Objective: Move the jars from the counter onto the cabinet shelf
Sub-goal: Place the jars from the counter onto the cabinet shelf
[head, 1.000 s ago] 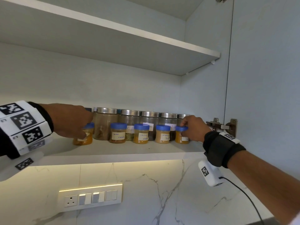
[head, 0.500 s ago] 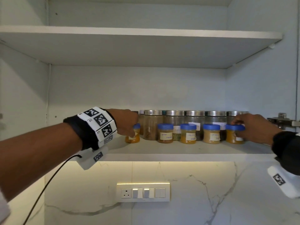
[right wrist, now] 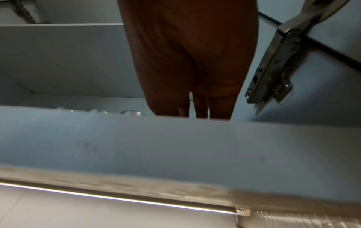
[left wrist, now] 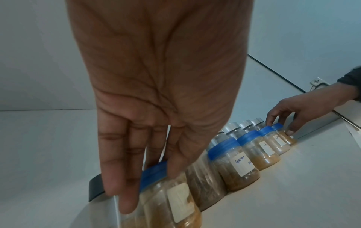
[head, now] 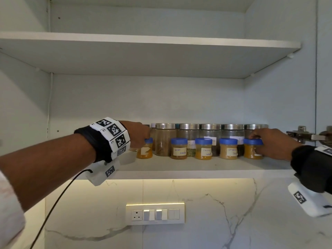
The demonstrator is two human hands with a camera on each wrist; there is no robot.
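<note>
The left hand [head: 137,134] reached palm-down into the cabinet, its forearm stretched in from the lower left, and its fingers [left wrist: 125,177] hung nearly straight over the leftmost blue-lidded jar [head: 144,148], fingertips against the lid and shoulder without curling round it. The right hand [head: 271,143] came in level from the right, thumb low on the body and fingers arched over the lid of the rightmost blue-lidded jar [head: 252,149], pinching it lightly. In the right wrist view the fingertips were hidden behind the shelf edge.

Both jars stood upright on the lower cabinet shelf [head: 197,167], one at each end of a front row of five small jars holding orange-brown powder. Between them stood three more blue-lidded jars [head: 203,149] with handwritten paper labels. Just behind this row ran a line of taller glass jars with steel lids [head: 188,139], close to the back wall. The upper shelf [head: 143,40] lay above. A metal door hinge [head: 303,134] sat at the shelf's right end. Below the shelf, a switch panel [head: 155,214] was set into the marble backsplash [head: 233,212].
</note>
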